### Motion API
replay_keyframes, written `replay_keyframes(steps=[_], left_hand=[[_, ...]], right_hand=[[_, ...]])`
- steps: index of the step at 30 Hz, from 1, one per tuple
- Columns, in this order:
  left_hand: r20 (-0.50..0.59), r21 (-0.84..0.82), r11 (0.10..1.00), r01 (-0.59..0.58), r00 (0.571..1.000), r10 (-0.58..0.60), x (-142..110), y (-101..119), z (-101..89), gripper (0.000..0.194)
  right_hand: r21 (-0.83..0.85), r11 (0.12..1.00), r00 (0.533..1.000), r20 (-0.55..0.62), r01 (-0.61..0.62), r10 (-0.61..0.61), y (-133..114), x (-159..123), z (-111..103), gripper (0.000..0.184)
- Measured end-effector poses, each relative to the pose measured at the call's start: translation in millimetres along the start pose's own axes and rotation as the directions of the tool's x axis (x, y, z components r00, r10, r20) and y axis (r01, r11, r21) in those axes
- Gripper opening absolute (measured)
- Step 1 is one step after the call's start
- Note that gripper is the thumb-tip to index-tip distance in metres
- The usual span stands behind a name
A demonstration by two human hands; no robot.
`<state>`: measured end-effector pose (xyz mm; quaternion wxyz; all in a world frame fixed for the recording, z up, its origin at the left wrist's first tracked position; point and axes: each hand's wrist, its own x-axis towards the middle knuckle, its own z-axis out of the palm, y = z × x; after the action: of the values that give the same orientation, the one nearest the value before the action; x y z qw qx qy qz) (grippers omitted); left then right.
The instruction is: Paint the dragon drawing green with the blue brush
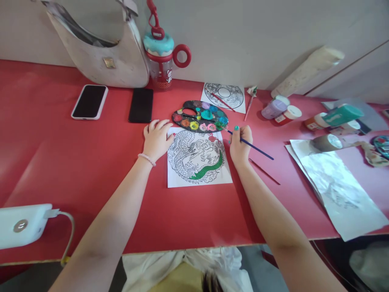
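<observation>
My right hand (240, 145) is closed around a blue-handled paintbrush (257, 149), its tip down at the green paint on the right end of a dark paint palette (181, 126). Below the palette lies a white sheet with a printed dragon drawing (182, 162); part of the dragon's body is painted green and a small spot at the upper right is red. With fingers spread, my left hand (156, 140) rests flat at the sheet's upper left corner, near the palette. A second thin paintbrush (264, 172) lies on the table beside my right wrist.
Behind the palette are a round-patterned sheet (240, 106) and more brushes. Paint bottles (275, 107) and loose papers (334, 190) occupy the right. Two phones (89, 102), a handbag (103, 61) and a lidded cup (161, 69) stand at the back left. A white power bank (24, 225) lies front left.
</observation>
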<state>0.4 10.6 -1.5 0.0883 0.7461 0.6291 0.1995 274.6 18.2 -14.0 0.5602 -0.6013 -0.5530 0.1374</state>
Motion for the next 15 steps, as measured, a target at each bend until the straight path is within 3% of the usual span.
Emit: replay_keyframes(steps=[15], left_hand=[[0.001,-0.006,1.000,0.002,1.000,-0.002,0.0,-0.1,0.8,0.033]], right_hand=[[-0.090,0.996,0.999,0.041,0.003,0.001,3.5,1.2,0.1,0.038]])
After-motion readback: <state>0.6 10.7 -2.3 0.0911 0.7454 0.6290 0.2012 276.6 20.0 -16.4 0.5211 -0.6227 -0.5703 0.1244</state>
